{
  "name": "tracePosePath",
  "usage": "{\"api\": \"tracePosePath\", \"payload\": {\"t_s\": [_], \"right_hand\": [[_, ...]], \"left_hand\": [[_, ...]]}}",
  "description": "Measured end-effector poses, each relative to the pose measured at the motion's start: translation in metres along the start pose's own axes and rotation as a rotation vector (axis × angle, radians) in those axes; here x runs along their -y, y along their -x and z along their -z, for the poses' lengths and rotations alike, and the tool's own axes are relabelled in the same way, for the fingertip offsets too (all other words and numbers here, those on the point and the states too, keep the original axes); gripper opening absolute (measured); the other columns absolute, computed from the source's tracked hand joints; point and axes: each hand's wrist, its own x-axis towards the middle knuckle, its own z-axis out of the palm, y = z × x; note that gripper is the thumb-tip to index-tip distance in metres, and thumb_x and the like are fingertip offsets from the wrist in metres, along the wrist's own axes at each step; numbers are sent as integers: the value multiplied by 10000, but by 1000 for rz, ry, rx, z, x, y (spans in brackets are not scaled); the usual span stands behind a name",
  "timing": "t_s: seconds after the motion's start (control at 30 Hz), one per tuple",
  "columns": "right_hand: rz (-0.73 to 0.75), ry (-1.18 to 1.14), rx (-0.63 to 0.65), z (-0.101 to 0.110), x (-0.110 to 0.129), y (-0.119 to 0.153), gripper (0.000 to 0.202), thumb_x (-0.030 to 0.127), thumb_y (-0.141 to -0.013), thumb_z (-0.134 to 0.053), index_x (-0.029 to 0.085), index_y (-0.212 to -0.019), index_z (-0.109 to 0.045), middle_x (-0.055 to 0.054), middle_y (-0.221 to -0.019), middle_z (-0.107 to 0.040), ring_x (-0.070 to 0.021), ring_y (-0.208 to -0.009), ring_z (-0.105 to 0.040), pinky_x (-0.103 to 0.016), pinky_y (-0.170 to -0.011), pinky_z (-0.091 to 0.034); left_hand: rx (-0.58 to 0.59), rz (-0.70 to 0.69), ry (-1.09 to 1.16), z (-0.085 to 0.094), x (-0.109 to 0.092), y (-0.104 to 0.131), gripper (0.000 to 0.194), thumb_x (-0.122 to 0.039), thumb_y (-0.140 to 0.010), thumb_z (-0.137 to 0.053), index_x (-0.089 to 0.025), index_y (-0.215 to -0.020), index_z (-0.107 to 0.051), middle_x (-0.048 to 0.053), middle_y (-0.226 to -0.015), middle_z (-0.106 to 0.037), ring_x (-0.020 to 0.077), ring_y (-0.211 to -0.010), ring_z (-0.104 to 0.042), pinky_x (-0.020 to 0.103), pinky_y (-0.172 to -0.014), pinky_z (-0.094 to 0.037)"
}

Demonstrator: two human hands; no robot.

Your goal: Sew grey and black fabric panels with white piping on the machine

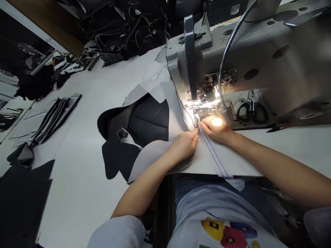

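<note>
Just in front of the sewing machine's (196,110) lit needle area, my left hand (184,143) pinches the edge of a grey-and-black fabric piece (150,120). The rest of that piece spreads leftward over the table in curved panels. My right hand (216,129) is close beside the needle, its fingers closed on a white tape (213,153) with purple-blue lines. From there the tape runs down over the table's front edge. My fingertips partly hide where tape and fabric meet at the presser foot.
Black-handled scissors (252,109) lie on the machine bed, with a dark pointed tool (276,127) near them. Stacked dark fabric pieces (53,119) are at the left of the white table (82,148). A large dark heap (124,27) fills the back.
</note>
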Motion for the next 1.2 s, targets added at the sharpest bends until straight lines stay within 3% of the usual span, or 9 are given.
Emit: {"api": "tracePosePath", "payload": {"t_s": [0.17, 0.37, 0.57, 0.87, 0.97, 1.07, 1.13, 1.2], "right_hand": [[1, 14, -48, -8, 0, 2, 335, 179, -944, -358, 158, -1004, -687, -92, -827, -635, -230, -815, -553, -363, -794, -423], [60, -14, 19, -11, 6, 1, 319, 164, -922, -398, 153, -1020, -701, -98, -894, -647, -222, -840, -548, -326, -798, -422], [11, 46, 26, -8, -8, -1, 323, 201, -919, -435, 202, -1100, -702, -71, -816, -612, -221, -769, -531, -335, -735, -398], [1, 9, 9, -8, -18, -10, 344, 200, -924, -430, 204, -1092, -730, -68, -781, -627, -211, -749, -561, -336, -726, -431], [46, -126, -92, -6, -21, -6, 339, 160, -919, -411, 191, -1045, -723, -66, -832, -661, -204, -780, -589, -346, -780, -462], [161, -284, -241, 1, -19, -1, 272, 143, -909, -416, 190, -944, -681, -67, -894, -668, -209, -866, -596, -368, -856, -470], [296, -347, -233, 9, -11, 2, 217, 144, -898, -427, 199, -886, -637, -60, -879, -644, -204, -858, -574, -358, -818, -471], [474, -347, -132, 17, 0, 5, 188, 146, -895, -427, 200, -853, -602, -50, -838, -612, -187, -804, -536, -323, -741, -446]], "left_hand": [[-27, 0, 74, -5, 2, 0, 383, -209, -983, -385, -119, -1319, -547, 133, -1113, -706, 243, -1037, -667, 334, -882, -520], [-43, 26, 41, -7, -2, -3, 373, -216, -987, -391, -86, -1295, -557, 156, -1100, -691, 266, -1027, -663, 354, -879, -522], [-125, 23, 29, -2, 3, -23, 337, -181, -989, -363, -104, -1200, -614, 135, -1105, -691, 246, -1060, -645, 347, -956, -497], [-187, -78, -158, -3, 8, -48, 366, -129, -974, -315, -113, -1111, -654, 138, -1106, -676, 243, -1056, -618, 369, -965, -490], [-140, -54, -98, 8, 11, -33, 377, -170, -973, -338, -95, -1242, -591, 157, -1148, -626, 248, -1094, -588, 378, -993, -474], [-32, -68, -148, 30, 25, 0, 512, -224, -921, -451, -115, -1421, -436, 177, -1356, -484, 287, -1241, -492, 418, -1066, -415], [41, -35, -264, 46, 36, 25, 588, -223, -869, -498, -156, -1445, -404, 169, -1402, -433, 317, -1250, -475, 451, -1053, -413], [110, 39, -341, 59, 46, 43, 547, -221, -865, -478, -182, -1409, -442, 154, -1312, -503, 304, -1146, -547, 433, -974, -460]]}}
